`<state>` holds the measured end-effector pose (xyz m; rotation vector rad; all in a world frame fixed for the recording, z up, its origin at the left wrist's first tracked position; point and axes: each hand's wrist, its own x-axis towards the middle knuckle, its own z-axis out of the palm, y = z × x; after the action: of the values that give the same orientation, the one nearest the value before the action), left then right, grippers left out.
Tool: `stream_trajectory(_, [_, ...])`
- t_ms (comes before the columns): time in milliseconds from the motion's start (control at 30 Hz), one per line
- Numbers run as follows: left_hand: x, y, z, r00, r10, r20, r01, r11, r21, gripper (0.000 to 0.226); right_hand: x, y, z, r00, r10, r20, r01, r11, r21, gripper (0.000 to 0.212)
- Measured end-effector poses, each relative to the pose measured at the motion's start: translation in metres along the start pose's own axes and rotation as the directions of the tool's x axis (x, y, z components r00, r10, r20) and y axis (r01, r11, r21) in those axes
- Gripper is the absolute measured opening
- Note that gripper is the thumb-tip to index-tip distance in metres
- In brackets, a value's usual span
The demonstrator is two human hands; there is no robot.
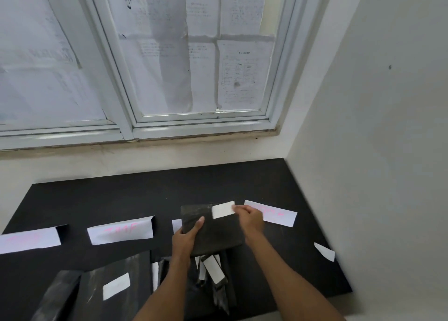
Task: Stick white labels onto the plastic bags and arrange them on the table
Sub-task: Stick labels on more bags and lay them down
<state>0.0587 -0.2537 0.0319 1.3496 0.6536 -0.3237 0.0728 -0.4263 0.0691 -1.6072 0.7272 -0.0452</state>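
A black plastic bag (213, 233) is held flat above the middle of the black table (121, 197). My left hand (186, 236) grips its left edge, thumb on top. A white label (223, 210) lies on the bag's upper right corner, and my right hand (249, 217) has its fingertips on the label's right end. Nearer to me lies another black bag (114, 289) with a white label (116, 285) stuck on it. A heap of crumpled black bags with white labels (213, 272) sits under my forearms.
White paper strips with pink writing lie in a row: far left (29, 240), left of centre (121, 229), right (271, 213), and one partly hidden behind the held bag (176, 225). A small white scrap (324, 251) lies near the table's right edge. Walls close in behind and right.
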Motion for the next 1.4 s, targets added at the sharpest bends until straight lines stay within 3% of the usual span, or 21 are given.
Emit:
stream_trajectory(67, [-0.007,0.006,-0.009,1.0,-0.006,0.013,0.006,1.0,-0.01,0.034,-0.024,-0.003,0.02,0.999,0.002,0.055,0.003,0.995,-0.101,0.007])
stream_trajectory(200, [-0.018,0.017,-0.041,1.0,0.002,0.031,0.0,0.999,-0.053,0.037,-0.066,0.002,0.06,0.999,0.009,-0.042,-0.018,0.974,-0.224,0.011])
stream_trajectory(333, [-0.026,0.026,-0.08,0.999,0.028,0.037,-0.026,0.997,-0.069,0.035,-0.101,0.008,0.092,0.988,-0.117,-0.102,0.065,0.909,-0.412,0.011])
stream_trajectory(367, [-0.028,0.028,-0.093,0.999,0.027,0.034,-0.024,0.997,-0.073,0.036,-0.11,0.007,0.101,0.979,-0.158,-0.132,0.082,0.886,-0.457,0.021])
stream_trajectory(500, [-0.035,0.036,-0.144,1.0,0.01,0.0,-0.01,0.995,-0.102,0.034,-0.142,0.002,0.129,0.957,-0.21,-0.201,0.069,0.837,-0.543,0.1])
stream_trajectory(600, [-0.038,0.041,-0.181,0.996,0.009,-0.09,-0.024,0.986,-0.165,0.041,-0.158,0.004,0.149,0.987,-0.158,0.035,0.155,0.862,-0.482,0.112])
stream_trajectory(667, [-0.037,0.042,-0.204,0.986,0.014,-0.165,-0.04,0.987,-0.156,0.044,-0.165,0.008,0.159,0.966,-0.179,0.188,0.247,0.853,-0.459,0.114])
stream_trajectory(767, [-0.044,0.046,-0.243,0.962,0.048,-0.27,-0.08,0.991,-0.109,0.037,-0.184,0.012,0.185,0.92,-0.248,0.304,0.372,0.798,-0.474,0.117])
stream_trajectory(833, [-0.046,0.044,-0.265,0.932,0.087,-0.352,-0.103,0.994,-0.026,0.039,-0.196,0.016,0.205,0.916,-0.251,0.314,0.374,0.817,-0.439,0.118])
stream_trajectory(933, [-0.052,0.04,-0.296,0.872,0.217,-0.438,-0.119,0.963,0.24,0.054,-0.219,0.023,0.239,0.95,-0.222,0.222,0.301,0.845,-0.442,0.114])
stream_trajectory(1067, [-0.052,0.028,-0.339,0.769,0.286,-0.572,-0.006,0.897,0.441,0.064,-0.253,0.037,0.279,0.947,-0.287,0.145,0.321,0.815,-0.483,0.102])
stream_trajectory(1200, [-0.056,0.015,-0.381,0.698,0.266,-0.665,0.115,0.875,0.47,0.068,-0.281,0.056,0.324,0.955,-0.275,0.11,0.291,0.799,-0.526,0.083])
stream_trajectory(1400, [-0.045,-0.016,-0.456,0.571,0.106,-0.814,0.214,0.938,0.273,0.072,-0.295,0.093,0.374,0.933,-0.116,0.342,0.304,0.763,-0.571,0.044])
